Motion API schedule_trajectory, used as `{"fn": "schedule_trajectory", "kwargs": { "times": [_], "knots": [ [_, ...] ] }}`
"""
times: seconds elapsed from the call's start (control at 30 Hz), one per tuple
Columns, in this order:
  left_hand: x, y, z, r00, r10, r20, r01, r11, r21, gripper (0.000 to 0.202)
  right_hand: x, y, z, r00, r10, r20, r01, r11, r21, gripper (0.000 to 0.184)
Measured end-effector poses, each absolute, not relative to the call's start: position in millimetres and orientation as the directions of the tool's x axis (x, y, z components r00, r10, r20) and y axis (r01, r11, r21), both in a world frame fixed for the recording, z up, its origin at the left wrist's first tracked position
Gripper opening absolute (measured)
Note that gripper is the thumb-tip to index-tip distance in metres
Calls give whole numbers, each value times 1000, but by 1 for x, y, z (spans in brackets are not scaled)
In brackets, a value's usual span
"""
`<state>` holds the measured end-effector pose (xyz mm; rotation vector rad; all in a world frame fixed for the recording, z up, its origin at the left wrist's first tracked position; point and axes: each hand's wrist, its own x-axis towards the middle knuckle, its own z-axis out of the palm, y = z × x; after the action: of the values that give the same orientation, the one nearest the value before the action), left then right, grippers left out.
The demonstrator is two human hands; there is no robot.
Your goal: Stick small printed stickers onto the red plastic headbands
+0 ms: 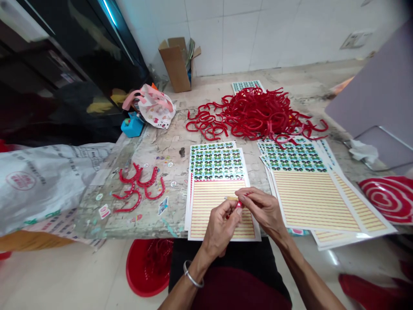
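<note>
My left hand (221, 226), with a metal bangle (192, 274) on its wrist, and my right hand (263, 211) meet above the printed sheets. Between their fingertips is a small red plastic piece (239, 205), with a thin yellowish strip (231, 198) beside it. Its exact shape is hidden by my fingers. Under my hands lies a stack of printed sheets (222, 193) with green-and-black motifs and striped lower halves. A second fanned stack of sheets (316, 202) lies to the right. A large tangled heap of red plastic strips (254, 114) lies beyond them.
Several red curved pieces (137, 189) lie among stickers on the worn stone counter (171, 219) at left. A cardboard box (176, 64) stands at the back, near a patterned bag (156, 106) and a blue item (132, 125). A red basin (148, 267) sits on the floor.
</note>
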<state>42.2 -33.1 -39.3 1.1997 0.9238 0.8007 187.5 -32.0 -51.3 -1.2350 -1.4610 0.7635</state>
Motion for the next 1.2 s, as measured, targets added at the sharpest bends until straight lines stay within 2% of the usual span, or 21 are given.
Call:
{"fn": "schedule_trajectory", "kwargs": {
  "times": [0.17,0.47,0.67,0.8,0.9,1.03,1.2],
  "knots": [
    [45,-34,-39,437,885,-162,-12,186,982,24,186,-35,-48,29,929,369,351,336,-874,15],
    [42,-36,-34,419,899,-125,12,132,991,23,186,-38,-50,19,940,342,384,309,-870,20],
    [43,-37,-32,392,916,-83,84,54,995,21,185,-38,-51,46,921,387,404,338,-850,20],
    [44,-36,-31,409,910,-73,192,-7,981,18,184,-40,-52,58,887,459,492,375,-786,20],
    [46,-37,-34,407,911,-65,217,-28,976,24,182,-42,-55,46,853,520,541,416,-731,23],
    [48,-39,-41,395,917,-50,230,-46,972,30,181,-43,-59,61,829,556,569,429,-702,26],
    [48,-38,-51,376,926,-40,280,-72,957,29,180,-46,-56,49,806,590,583,457,-672,30]
  ]
}}
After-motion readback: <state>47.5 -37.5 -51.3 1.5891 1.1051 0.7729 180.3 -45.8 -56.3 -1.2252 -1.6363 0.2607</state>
